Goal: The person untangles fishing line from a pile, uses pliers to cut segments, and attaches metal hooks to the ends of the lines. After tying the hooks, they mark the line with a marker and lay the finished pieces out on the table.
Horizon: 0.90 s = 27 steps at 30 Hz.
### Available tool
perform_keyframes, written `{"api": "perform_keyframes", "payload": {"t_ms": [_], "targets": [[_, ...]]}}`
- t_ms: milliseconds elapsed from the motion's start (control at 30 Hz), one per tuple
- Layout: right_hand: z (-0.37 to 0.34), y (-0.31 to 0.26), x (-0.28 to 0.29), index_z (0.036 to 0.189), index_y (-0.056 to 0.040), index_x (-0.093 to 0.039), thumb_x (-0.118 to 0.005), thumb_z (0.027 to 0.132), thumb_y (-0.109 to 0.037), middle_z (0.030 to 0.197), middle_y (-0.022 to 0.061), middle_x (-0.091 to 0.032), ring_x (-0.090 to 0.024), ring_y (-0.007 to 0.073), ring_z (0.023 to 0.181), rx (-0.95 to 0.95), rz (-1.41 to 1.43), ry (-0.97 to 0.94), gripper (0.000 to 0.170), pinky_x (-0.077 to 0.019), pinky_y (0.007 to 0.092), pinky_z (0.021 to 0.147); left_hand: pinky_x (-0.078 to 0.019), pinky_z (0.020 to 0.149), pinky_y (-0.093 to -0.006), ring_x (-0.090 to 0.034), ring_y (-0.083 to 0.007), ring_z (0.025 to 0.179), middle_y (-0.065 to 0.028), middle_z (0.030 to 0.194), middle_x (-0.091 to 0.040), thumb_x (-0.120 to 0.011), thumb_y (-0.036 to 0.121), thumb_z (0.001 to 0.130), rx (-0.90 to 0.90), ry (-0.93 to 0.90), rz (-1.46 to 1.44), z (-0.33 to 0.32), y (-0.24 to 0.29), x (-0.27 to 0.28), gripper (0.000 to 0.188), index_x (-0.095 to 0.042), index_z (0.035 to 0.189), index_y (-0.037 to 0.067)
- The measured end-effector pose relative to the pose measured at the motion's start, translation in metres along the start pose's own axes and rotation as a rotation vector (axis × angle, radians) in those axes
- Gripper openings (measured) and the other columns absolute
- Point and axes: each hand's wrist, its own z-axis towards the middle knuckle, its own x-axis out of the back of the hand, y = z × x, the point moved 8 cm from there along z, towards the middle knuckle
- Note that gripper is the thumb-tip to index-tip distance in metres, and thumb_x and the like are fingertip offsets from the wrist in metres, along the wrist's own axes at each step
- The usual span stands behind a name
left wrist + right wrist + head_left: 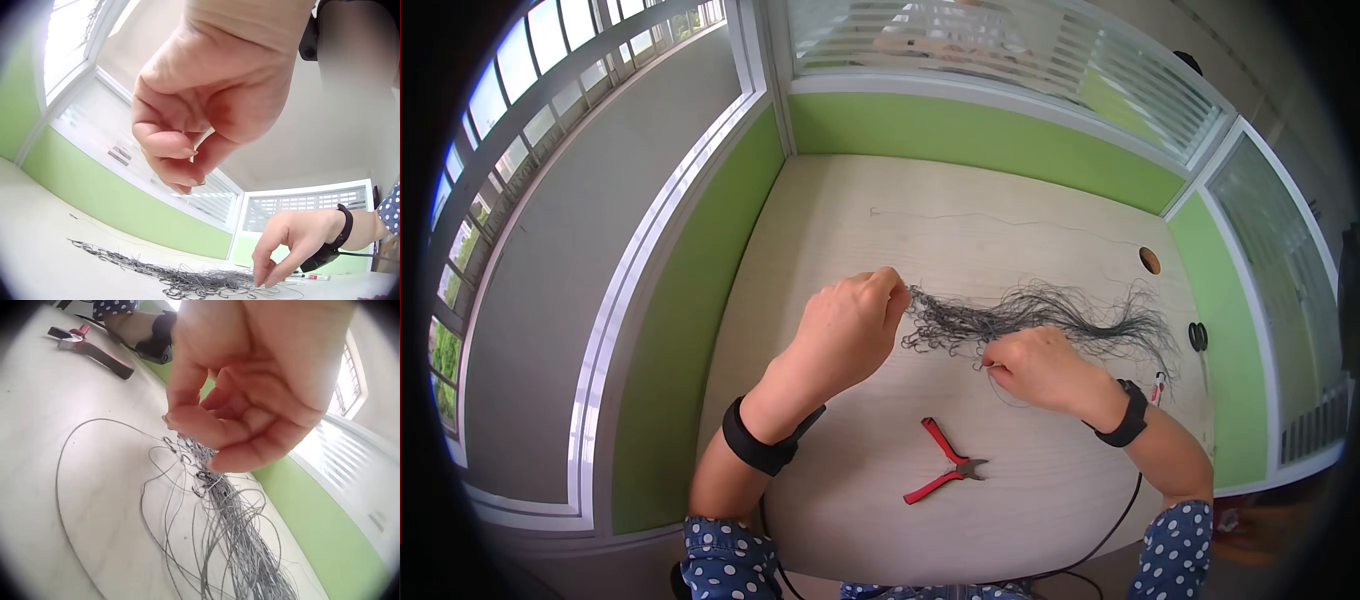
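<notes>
A bundle of dark fish hooks with long grey fishing lines (1090, 325) lies across the table, hooks to the left, loose lines to the right. My right hand (1040, 365) is low over the hooks' near side, thumb and fingertips pinching at a small fish hook (167, 443); a line curves away from it. My left hand (850, 315) hovers at the bundle's left end. Its fingers are curled in the left wrist view, with nothing visible between them. Red-handled cutters (948, 465) lie with jaws apart near the front.
A single hook (874, 212) with a long thin line lies near the back. Black-handled scissors (1197, 337) and a marker (1158, 386) are at the right side. A round cable hole (1150, 261) is at the back right. Green partition walls (990, 125) enclose the table.
</notes>
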Motion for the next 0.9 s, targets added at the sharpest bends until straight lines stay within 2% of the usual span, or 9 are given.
{"api": "perform_keyframes", "payload": {"t_ms": [67, 500, 567, 667, 833, 900], "targets": [[0.001, 0.000, -0.005, 0.078, -0.0036, -0.064, -0.058, 0.074, -0.008, 0.071, 0.0116, -0.063, -0.062, 0.0287, 0.068, -0.006, -0.006, -0.038, 0.008, -0.0486, 0.0379, 0.060, -0.0449, 0.059, -0.0377, -0.058, -0.0322, 0.065, -0.0158, 0.071, -0.060, -0.051, 0.013, 0.086, -0.006, -0.092, 0.037, -0.002, 0.003, -0.009, 0.016, -0.056, 0.080, -0.001], [0.002, 0.013, -0.011, 0.081, -0.0034, -0.058, -0.059, 0.077, -0.010, 0.073, 0.0122, -0.063, -0.061, 0.0302, 0.069, -0.041, 0.109, 0.012, 0.008, -0.0473, 0.0386, 0.060, -0.0455, 0.054, -0.0372, -0.058, -0.0306, 0.060, -0.0124, 0.063, -0.059, -0.053, 0.016, 0.085, -0.115, -0.265, 0.113, -0.020, 0.023, -0.038, 0.014, -0.056, 0.081, 0.003], [0.001, 0.014, -0.015, 0.082, -0.0033, -0.057, -0.059, 0.077, -0.010, 0.073, 0.0127, -0.062, -0.061, 0.0303, 0.070, -0.050, 0.113, -0.011, 0.008, -0.0472, 0.0387, 0.060, -0.0456, 0.053, -0.0368, -0.059, -0.0289, 0.062, -0.0107, 0.065, -0.060, -0.054, 0.016, 0.085, -0.125, -0.339, 0.154, -0.024, 0.027, -0.044, 0.013, -0.056, 0.083, 0.005], [-0.003, 0.015, -0.021, 0.084, -0.0035, -0.056, -0.059, 0.078, -0.011, 0.073, 0.0132, -0.062, -0.061, 0.0303, 0.070, -0.084, 0.051, -0.045, 0.010, -0.0472, 0.0385, 0.060, -0.0456, 0.053, -0.0369, -0.060, -0.0280, 0.064, -0.0099, 0.070, -0.061, -0.055, 0.016, 0.084, -0.172, -0.340, 0.119, -0.029, 0.033, -0.052, 0.011, -0.056, 0.084, 0.005], [-0.009, 0.015, -0.001, 0.084, -0.0043, -0.055, -0.060, 0.078, -0.012, 0.070, 0.0118, -0.062, -0.061, 0.0293, 0.065, -0.108, 0.126, 0.101, 0.011, -0.0469, 0.0375, 0.056, -0.0456, 0.055, -0.0376, -0.060, -0.0286, 0.066, -0.0098, 0.074, -0.061, -0.056, 0.014, 0.083, -0.165, -0.390, 0.113, -0.032, 0.036, -0.060, 0.009, -0.055, 0.086, 0.005], [-0.008, 0.014, -0.004, 0.084, -0.0046, -0.055, -0.060, 0.078, -0.012, 0.069, 0.0117, -0.062, -0.061, 0.0293, 0.064, -0.056, 0.147, 0.080, 0.011, -0.0467, 0.0376, 0.056, -0.0456, 0.055, -0.0378, -0.060, -0.0290, 0.066, -0.0102, 0.074, -0.061, -0.057, 0.013, 0.083, -0.167, -0.422, 0.131, -0.033, 0.037, -0.062, 0.009, -0.055, 0.086, 0.005]]}}
